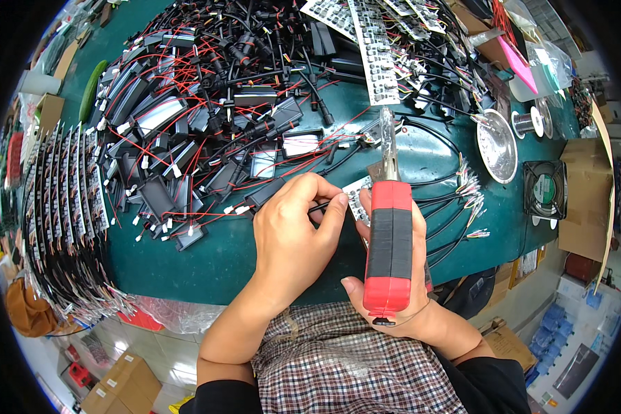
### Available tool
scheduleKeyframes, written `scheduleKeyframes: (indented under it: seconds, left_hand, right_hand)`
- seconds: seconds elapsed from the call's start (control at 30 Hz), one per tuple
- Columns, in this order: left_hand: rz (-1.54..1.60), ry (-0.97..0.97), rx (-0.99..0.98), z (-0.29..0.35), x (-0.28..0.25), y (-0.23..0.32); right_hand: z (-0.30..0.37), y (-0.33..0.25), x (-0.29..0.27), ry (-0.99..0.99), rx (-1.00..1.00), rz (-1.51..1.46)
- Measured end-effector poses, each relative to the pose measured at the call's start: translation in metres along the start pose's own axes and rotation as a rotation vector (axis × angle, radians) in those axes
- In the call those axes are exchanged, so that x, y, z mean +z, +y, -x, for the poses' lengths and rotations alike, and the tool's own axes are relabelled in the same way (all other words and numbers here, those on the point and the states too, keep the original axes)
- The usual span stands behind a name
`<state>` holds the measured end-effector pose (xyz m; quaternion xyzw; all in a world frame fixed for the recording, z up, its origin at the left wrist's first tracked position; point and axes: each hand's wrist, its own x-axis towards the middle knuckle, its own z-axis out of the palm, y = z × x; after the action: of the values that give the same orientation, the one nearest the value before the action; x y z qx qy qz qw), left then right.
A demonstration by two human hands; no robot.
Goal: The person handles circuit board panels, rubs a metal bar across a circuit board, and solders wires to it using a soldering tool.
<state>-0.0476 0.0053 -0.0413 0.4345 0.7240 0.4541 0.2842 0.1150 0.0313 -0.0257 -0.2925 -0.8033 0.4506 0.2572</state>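
Note:
My left hand (291, 238) is closed near the table's middle, thumb and forefinger pinching a thin black cable (319, 205). The cable's end lies beside a small white circuit board (357, 199), partly hidden by the tool. My right hand (421, 317) is wrapped round the grip of a red and black soldering gun (388, 245). Its metal nose points away from me, over the board; the tip's contact with anything cannot be made out. Right of the gun, several black cables with stripped, thin wire ends (469, 190) lie fanned on the green table (207, 272).
A heap of black housings with red wires (165, 117) fills the far left. White circuit board strips (374, 62) lie beyond the gun. At right are a metal dish (497, 146), a wire spool (524, 124) and a black fan (545, 191). Populated strips (62, 214) hang over the left edge.

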Motion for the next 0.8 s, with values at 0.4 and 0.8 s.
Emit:
scheduleKeyframes:
  seconds: [0.4,0.8]
  left_hand:
    - [0.016,-0.020,-0.034,0.000,-0.002,0.000]
    - [-0.014,-0.014,-0.029,0.000,-0.003,0.004]
  right_hand:
    - [0.007,0.006,-0.001,-0.095,0.060,-0.053]
    - [0.021,0.005,-0.002,-0.111,0.167,-0.095]
